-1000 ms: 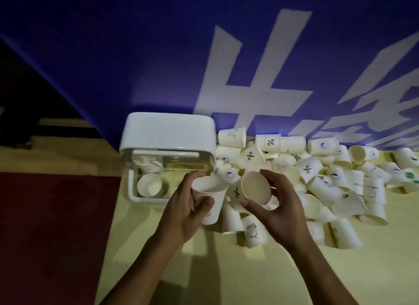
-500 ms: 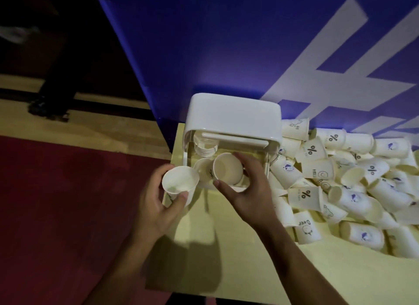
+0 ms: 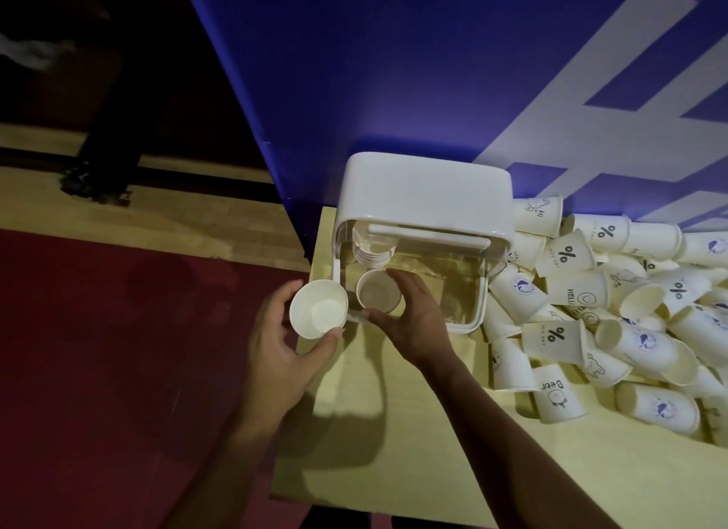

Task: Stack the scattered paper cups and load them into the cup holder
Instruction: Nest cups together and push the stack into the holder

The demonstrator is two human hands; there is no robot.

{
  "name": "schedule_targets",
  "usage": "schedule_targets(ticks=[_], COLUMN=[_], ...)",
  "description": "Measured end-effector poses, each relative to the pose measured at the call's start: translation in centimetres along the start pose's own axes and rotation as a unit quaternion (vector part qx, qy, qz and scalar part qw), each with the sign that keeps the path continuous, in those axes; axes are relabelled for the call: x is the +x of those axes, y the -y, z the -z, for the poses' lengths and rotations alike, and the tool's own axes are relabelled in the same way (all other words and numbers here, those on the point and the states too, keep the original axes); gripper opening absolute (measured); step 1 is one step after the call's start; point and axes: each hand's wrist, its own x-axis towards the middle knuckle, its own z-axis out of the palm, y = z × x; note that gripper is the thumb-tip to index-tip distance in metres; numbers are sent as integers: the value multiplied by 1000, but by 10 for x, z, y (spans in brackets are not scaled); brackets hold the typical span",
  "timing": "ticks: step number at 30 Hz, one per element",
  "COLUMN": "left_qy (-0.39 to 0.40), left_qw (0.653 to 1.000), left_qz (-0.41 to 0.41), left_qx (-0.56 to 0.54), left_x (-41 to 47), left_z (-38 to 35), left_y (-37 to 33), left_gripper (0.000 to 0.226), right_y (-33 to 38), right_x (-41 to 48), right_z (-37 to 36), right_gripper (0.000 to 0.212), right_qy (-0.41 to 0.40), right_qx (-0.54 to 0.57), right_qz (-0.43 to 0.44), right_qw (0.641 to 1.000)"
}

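Just left of centre frame, holding one paper cup (image 3: 319, 308) in the left hand (image 3: 275, 343), fingers and thumb curled round its wall, open mouth turned up toward the camera, over the left edge of the pale yellow table (image 3: 433, 430). Immediately to the right, gripping a second cup (image 3: 379, 297) in the right hand (image 3: 409, 320), thumb below and fingers arched over the rim, mouth likewise facing the camera. Set within the outline of the cup holder (image 3: 425, 190), at the left of its clear lower part, below the white top; hard to tell whether resting on the holder's floor or held above it. Further up inside the same left side, a nested stack (image 3: 372, 251) of cups seen through the clear wall. At right of frame, just beside and touching the holder, a pile of loose cups (image 3: 591, 292) lying on their sides, printed with percent signs, faces and small blue marks. Behind, across the upper frame, a blue panel (image 3: 394, 75) with white strokes. At lower left, red floor (image 3: 118, 351).
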Motion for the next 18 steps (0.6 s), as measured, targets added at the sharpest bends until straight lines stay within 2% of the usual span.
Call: schedule_targets(ticks=[5,7,11,14,18], left_qy=[10,12,30,50,83], left_qw=[999,999,999,998,995], left_qz=[-30,-34,-28,-46,-46], left_qx=[11,12,-5,-7,-30], left_x=[9,12,19,25,32], left_z=[-13,-18,-31,-43,-58], left_y=[-2,-2,-4,-13,-26], left_gripper=[65,65,68,69,68], right_y=[-13,-14,1,21,34], right_x=[1,-1,-15,-21,-17], right_z=[-9,-5,13,30,42], right_gripper=[82,76,49,38,38], right_qy=[19,18,-51,-54,-49], right_qx=[-15,-16,101,189,188], right_qz=[-21,-6,-22,-27,-5], right_qw=[999,1000,993,980,981])
